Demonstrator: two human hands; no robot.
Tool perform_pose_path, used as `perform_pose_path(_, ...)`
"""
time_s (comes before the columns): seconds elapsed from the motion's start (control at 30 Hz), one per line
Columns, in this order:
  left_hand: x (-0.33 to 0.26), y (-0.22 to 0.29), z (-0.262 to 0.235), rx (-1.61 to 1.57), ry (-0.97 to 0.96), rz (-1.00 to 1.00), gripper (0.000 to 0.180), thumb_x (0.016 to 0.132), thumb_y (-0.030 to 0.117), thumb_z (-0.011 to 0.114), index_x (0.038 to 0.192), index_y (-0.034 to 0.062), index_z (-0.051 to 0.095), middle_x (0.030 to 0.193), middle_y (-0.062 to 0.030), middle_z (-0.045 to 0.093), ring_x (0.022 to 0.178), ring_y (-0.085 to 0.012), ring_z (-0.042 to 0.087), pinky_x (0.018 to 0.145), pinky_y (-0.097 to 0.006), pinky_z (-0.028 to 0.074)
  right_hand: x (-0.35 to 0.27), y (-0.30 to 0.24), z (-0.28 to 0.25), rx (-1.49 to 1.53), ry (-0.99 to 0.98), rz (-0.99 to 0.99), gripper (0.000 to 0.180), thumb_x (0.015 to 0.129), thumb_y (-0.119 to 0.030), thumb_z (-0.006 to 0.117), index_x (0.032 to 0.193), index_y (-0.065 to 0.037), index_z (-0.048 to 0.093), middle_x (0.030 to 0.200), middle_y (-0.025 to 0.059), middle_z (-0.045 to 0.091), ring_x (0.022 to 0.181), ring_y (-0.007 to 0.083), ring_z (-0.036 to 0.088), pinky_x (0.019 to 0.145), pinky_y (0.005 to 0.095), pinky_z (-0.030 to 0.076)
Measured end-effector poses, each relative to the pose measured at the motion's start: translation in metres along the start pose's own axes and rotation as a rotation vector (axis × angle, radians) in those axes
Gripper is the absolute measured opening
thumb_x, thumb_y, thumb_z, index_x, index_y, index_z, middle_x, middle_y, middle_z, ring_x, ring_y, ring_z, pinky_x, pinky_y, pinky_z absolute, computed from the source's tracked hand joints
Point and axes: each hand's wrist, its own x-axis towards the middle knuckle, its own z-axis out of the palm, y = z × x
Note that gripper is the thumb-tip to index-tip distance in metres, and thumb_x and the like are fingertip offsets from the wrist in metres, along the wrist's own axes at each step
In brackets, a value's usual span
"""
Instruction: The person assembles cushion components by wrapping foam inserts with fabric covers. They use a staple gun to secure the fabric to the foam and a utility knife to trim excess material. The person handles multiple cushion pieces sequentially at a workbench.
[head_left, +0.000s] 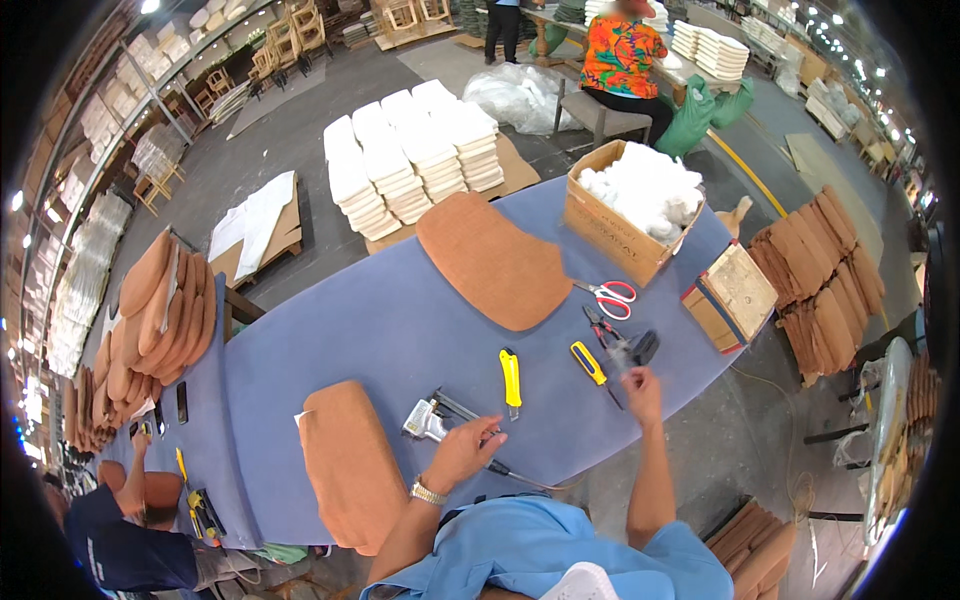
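Blue table [400,330], long, curved by the lens. Person in a light blue shirt at its 6 o'clock edge.

Left hand [462,450]: watch on the wrist, resting on the stapler [432,418], a silver tool lying flat on the table just at the hand's 10 o'clock. Fingers curled loosely over the tool's rear end and its hose; whether they truly clamp it, cannot tell.

Right hand [640,385]: raised at 1 o'clock from the body, blurred. Fingertips bunched together on the black-handled pliers [612,340], which are also blurred. Grip looks like a pinch on the handle end.

Around the hands:
- Yellow knife [511,378] between the two hands, lying free.
- Screwdriver [592,368], yellow and blue handle, just at 9 o'clock of the right hand, not touched.
- Red scissors [610,295] at 12 o'clock of the pliers.
- Small brown pad [350,465] at 9 o'clock of the left hand, overhanging the near edge.
- Large brown pad [495,260] mid-table, toward 12 o'clock.
- Carton [610,235] of white stuffing at the far right end; a smaller box [735,295] at its 4 o'clock.

Floor beyond: stacks of white foam [410,160]. Another person bent at the table's far left end, 8 o'clock; one seated in a bright shirt at 12 o'clock.
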Motion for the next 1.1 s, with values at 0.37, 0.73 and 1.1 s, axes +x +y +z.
perform_pose_path(0.37,-0.074,-0.06,-0.012,0.543,0.009,0.28,0.053,0.082,0.028,0.083,0.131,0.0138,0.069,0.135,-0.015,0.065,0.127,-0.0362,0.059,0.106,-0.049,0.047,-0.214,-0.126,0.132,0.242,-0.937,-0.208,0.027,0.098,-0.025,0.072,0.115,-0.004,0.07,0.093,0.0073,0.066,0.08,0.0175,0.063,0.072,0.035,0.051)
perform_pose_path(0.73,-0.141,-0.126,-0.012,0.149,0.045,-0.129,0.041,0.09,0.046,0.076,0.111,0.0116,0.076,0.074,-0.0179,0.072,0.07,-0.0354,0.073,0.065,-0.046,0.056,-0.239,-0.149,0.175,-0.156,-0.921,-0.302,0.03,0.099,-0.031,0.065,0.117,-0.008,0.07,0.106,0.0141,0.072,0.092,0.0306,0.07,0.081,0.0422,0.055)
perform_pose_path(1.1,-0.134,-0.198,-0.015,-0.783,0.436,-0.535,0.051,0.102,0.044,0.065,0.13,0.0014,0.058,0.103,-0.0099,0.073,0.074,-0.0178,0.075,0.058,-0.03,0.053,-0.218,-0.1,0.16,-0.466,-0.66,-0.266,0.038,0.09,-0.02,0.074,0.124,-0.007,0.064,0.115,0.0204,0.064,0.109,0.0407,0.064,0.093,0.0485,0.053)
